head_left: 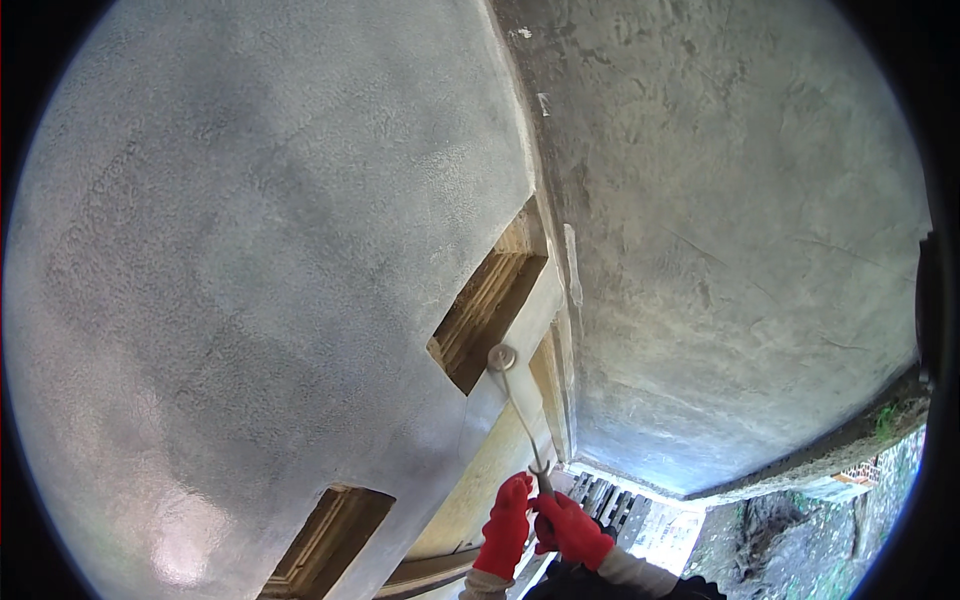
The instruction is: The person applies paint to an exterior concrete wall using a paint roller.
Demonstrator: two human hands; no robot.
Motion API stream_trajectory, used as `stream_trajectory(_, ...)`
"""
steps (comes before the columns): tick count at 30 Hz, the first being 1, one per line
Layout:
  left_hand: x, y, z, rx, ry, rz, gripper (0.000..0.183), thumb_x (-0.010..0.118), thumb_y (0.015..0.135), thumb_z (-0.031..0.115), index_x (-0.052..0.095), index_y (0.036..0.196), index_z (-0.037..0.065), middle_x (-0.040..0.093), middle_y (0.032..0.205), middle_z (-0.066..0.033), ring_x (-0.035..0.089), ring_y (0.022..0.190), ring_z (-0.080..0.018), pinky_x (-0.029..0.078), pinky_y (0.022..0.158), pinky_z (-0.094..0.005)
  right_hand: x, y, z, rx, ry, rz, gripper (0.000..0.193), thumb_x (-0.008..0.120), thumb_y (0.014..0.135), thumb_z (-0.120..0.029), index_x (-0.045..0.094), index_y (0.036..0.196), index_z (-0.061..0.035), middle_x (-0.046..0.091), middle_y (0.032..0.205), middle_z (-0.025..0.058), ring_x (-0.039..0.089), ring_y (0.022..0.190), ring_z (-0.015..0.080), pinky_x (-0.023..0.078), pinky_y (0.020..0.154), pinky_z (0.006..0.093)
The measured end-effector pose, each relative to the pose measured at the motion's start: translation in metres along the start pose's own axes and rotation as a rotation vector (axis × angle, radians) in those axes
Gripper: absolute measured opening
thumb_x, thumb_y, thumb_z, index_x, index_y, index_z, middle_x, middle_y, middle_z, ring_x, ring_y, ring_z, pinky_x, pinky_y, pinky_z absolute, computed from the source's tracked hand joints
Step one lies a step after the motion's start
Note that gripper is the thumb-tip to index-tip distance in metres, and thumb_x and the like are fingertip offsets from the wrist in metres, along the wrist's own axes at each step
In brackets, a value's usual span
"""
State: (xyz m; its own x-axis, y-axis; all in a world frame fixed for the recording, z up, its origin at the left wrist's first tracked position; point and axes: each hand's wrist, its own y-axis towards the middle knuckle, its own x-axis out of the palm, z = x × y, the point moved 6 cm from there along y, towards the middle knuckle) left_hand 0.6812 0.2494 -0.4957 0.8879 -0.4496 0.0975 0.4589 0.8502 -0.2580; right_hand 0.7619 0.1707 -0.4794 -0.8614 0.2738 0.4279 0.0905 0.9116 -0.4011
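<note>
My right hand (572,528), in a red glove, is wrapped round the handle of a paint roller (542,481) near the bottom of the view. The roller's thin metal frame runs up to its pale round head (502,358). That head is at the grey wall, close to the lower right corner of a recessed opening (487,305). Just left of the handle, my left hand (507,525), also red-gloved, is raised with its fingers curled and pressed together. What it holds, if anything, is hidden.
A large grey coated wall (250,250) fills the left, with a second recessed opening (328,540) low down. Another rough grey surface (730,230) spans the right. A beige panel (470,490) lies behind my hands. Slatted boards (605,500) and rough ground (800,550) show below.
</note>
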Motion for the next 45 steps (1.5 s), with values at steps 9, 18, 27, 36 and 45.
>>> stream_trajectory(9,0.003,0.002,-0.016,-0.058,-0.092,0.026,0.041,0.045,0.095,0.033,0.046,0.120,0.001,0.054,0.116,-0.0122,0.053,0.106,-0.0215,0.046,0.088,-0.0357,-0.093,0.109,-0.100,-0.253,0.254,0.135,0.030,0.050,0.089,-0.038,0.047,0.083,-0.0083,0.045,0.060,-0.0002,0.045,0.048,0.0125,0.046,0.051,0.0314)
stream_trajectory(18,0.030,0.032,-0.014,-0.003,0.108,-0.047,0.035,0.042,0.095,0.025,0.047,0.120,0.002,0.055,0.115,-0.0111,0.053,0.105,-0.0198,0.043,0.091,-0.0337,-0.039,0.034,-0.047,-0.110,-0.185,0.045,0.032,0.045,0.092,-0.032,0.051,0.078,-0.0036,0.049,0.059,0.0042,0.052,0.051,0.0135,0.046,0.047,0.0276)
stream_trajectory(27,0.039,0.036,-0.039,-0.166,-0.180,0.018,0.044,0.041,0.095,0.037,0.047,0.119,0.001,0.057,0.111,-0.0129,0.055,0.101,-0.0230,0.045,0.088,-0.0357,-0.087,0.094,-0.053,-0.050,0.052,0.044,0.036,0.050,0.087,-0.041,0.049,0.087,-0.0055,0.050,0.066,0.0034,0.049,0.052,0.0145,0.046,0.053,0.0320)
stream_trajectory(36,0.049,0.045,-0.042,-0.331,-0.349,-0.044,0.064,0.028,0.094,0.052,0.045,0.122,-0.003,0.055,0.113,-0.0143,0.053,0.101,-0.0219,0.042,0.091,-0.0360,-0.074,0.063,-0.062,-0.584,-0.654,0.102,0.015,0.056,0.083,-0.017,0.049,0.076,-0.0053,0.053,0.066,0.0094,0.050,0.054,0.0201,0.040,0.049,0.0327)
stream_trajectory(45,0.074,0.050,-0.055,-0.472,-0.526,-0.178,0.078,0.025,0.088,0.063,0.034,0.131,-0.002,0.046,0.128,-0.0158,0.045,0.118,-0.0320,0.037,0.099,-0.0452,-0.056,0.040,-0.029,-0.448,-0.615,0.057,0.024,0.037,0.095,-0.026,0.050,0.089,-0.0069,0.048,0.063,0.0016,0.046,0.054,0.0108,0.036,0.047,0.0276)
